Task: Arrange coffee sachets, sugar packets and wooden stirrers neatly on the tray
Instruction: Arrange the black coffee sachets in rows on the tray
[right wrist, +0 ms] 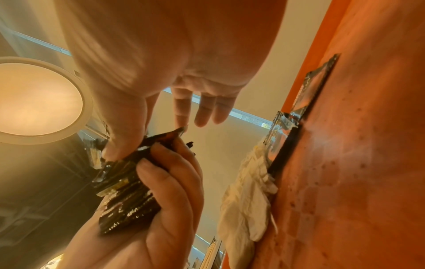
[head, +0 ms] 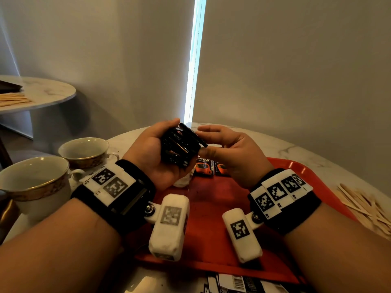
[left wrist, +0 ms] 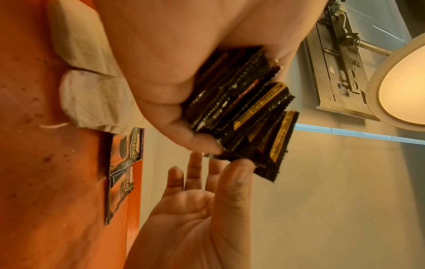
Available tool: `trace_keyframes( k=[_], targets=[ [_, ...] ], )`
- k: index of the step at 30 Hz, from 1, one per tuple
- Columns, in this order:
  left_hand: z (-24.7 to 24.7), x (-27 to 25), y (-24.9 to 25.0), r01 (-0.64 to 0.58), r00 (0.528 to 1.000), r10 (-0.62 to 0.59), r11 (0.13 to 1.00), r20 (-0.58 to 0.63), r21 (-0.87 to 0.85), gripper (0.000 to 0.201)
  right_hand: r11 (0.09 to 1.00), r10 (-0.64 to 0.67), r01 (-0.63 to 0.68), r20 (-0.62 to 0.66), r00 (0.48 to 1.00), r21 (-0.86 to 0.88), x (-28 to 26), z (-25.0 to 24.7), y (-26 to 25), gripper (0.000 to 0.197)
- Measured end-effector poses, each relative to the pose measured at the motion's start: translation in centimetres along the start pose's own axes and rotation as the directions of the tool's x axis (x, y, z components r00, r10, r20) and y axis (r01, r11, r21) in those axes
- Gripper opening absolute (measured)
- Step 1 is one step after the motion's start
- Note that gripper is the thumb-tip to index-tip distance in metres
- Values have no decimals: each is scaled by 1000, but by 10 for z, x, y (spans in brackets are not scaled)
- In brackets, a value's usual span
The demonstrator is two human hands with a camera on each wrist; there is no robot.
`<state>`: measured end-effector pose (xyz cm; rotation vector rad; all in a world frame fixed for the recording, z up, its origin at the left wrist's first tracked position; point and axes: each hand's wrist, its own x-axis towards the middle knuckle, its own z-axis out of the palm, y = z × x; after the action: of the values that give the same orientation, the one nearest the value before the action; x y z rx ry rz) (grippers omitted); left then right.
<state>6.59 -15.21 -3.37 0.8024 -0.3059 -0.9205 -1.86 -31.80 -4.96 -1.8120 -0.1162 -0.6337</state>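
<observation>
Wrist cameras strapped to both my forearms hang over the marble worktop (head: 296, 149), where the red tray (head: 211, 218) lies below my raised hands. Two teacups (head: 36, 178) stand to its left; loose wooden stirrers (head: 359, 206) lie off its right edge, not yet placed. White sugar packets (left wrist: 92, 94) and two coffee sachets (head: 211, 167) already lie at the tray's far edge. My left hand (head: 156, 157) curls around a fanned stack of black sachets (head: 179, 144); my right hand (head: 228, 151) pinches the outermost one between thumb and forefinger, other fingers spread. Sachet-laying looks underway: next I should peel one free and set it beside the pair.
</observation>
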Motion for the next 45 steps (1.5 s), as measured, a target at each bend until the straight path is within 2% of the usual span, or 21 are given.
trace_keyframes(
  k=[3,5,6,8,10,15,19,22,27,30,33,37,45],
  targets=[
    [-1,1,1,-1,1000,1,1000,-11,10,30,1000,1,-1,-56,998,14,0,2,-2,35],
    [-3,2,0,9,1000,-8,1000,-27,20,34,1000,19,-19,-187,982,-2,-1,4,-9,18],
    [-4,3,0,9,999,-8,1000,-42,25,36,999,14,-24,-276,961,-34,-1,2,-10,8],
    [-6,5,0,-3,997,5,1000,-72,28,32,995,6,-48,-442,897,-84,1,-6,-6,7],
    [-6,5,1,-16,997,18,1000,-78,23,29,991,44,-104,-524,850,-86,5,-13,1,7],
    [-6,6,1,-35,996,36,999,-79,25,28,955,255,-295,-585,770,28,10,-28,16,8],
    [-5,6,1,-36,997,37,999,-67,18,27,885,425,-451,-598,679,117,13,-42,35,7],
    [-5,6,1,-39,997,40,999,-69,19,28,840,503,-519,-583,638,156,15,-47,44,9],
    [-5,5,1,-27,997,28,999,-67,24,29,801,550,-583,-553,625,138,15,-47,45,7],
    [-5,4,2,-34,997,35,999,-74,17,29,780,571,-620,-499,653,81,11,-50,48,6],
    [-5,4,2,-35,996,38,999,-79,28,30,776,579,-627,-467,668,66,8,-50,50,19],
    [-4,4,0,-36,995,40,998,-89,44,27,755,564,-655,-502,656,-8,13,-45,48,5],
    [-5,3,1,-40,995,44,998,-85,42,32,743,589,-669,-487,645,13,12,-45,50,6]
  ],
)
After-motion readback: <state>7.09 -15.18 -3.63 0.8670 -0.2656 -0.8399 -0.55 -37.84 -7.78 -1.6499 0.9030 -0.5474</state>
